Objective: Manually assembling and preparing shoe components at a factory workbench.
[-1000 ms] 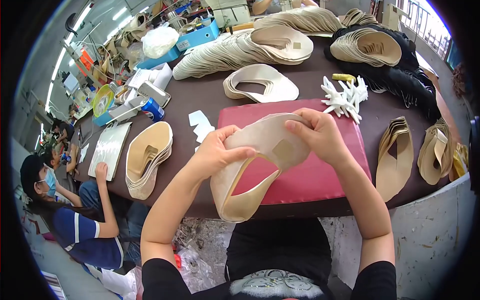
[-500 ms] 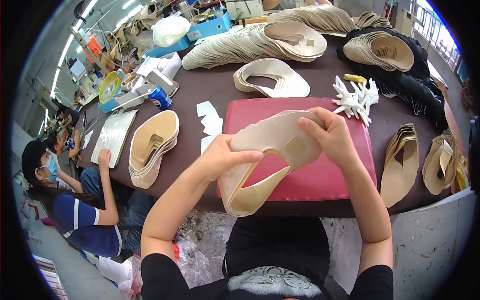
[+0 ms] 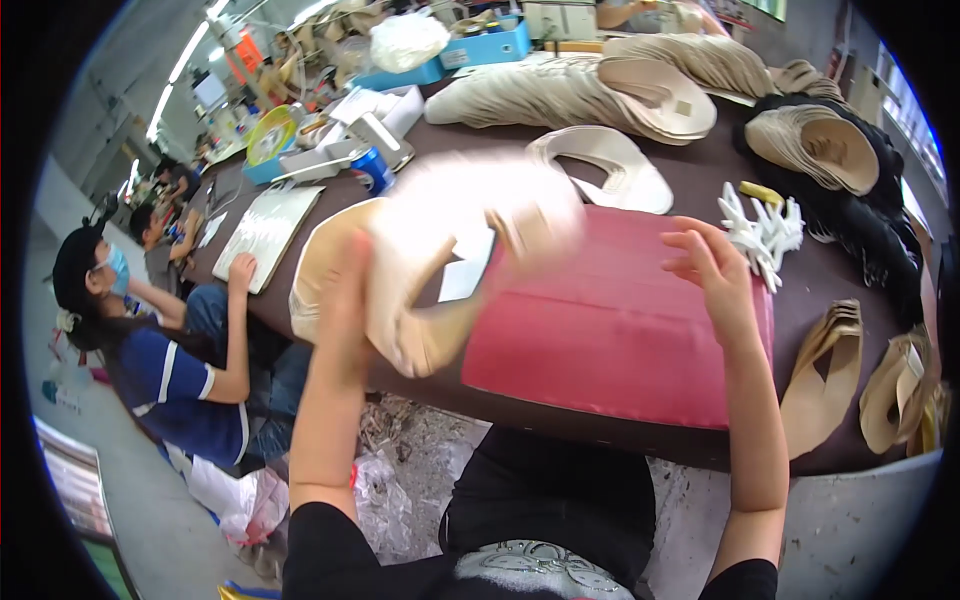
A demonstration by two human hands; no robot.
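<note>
My left hand [image 3: 345, 285] grips a beige, ring-shaped shoe upper [image 3: 400, 300], smeared by motion, above the table's left side. Behind it, partly hidden, lies a stack of tan shoe uppers [image 3: 318, 262]. My right hand [image 3: 708, 262] is empty, its fingers loosely bent and apart over the right side of a red mat [image 3: 620, 320]. Just beyond that hand is a bundle of white, finger-like pieces [image 3: 765, 235] with a yellow piece [image 3: 762, 192] beside it. Part of a white paper piece [image 3: 463, 280] shows through the upper's opening.
Long rows of shoe uppers [image 3: 540, 95] line the far table, with a smaller white stack [image 3: 605, 170] nearer. More stacks [image 3: 825, 375] stand at the right edge. A blue can [image 3: 371, 170] and a white board [image 3: 268, 235] are at left, where a masked co-worker [image 3: 165, 370] sits.
My right hand has let go of the shoe upper and opened. My left hand has carried the upper leftward off the red mat, toward the tan stack. The view has shifted.
</note>
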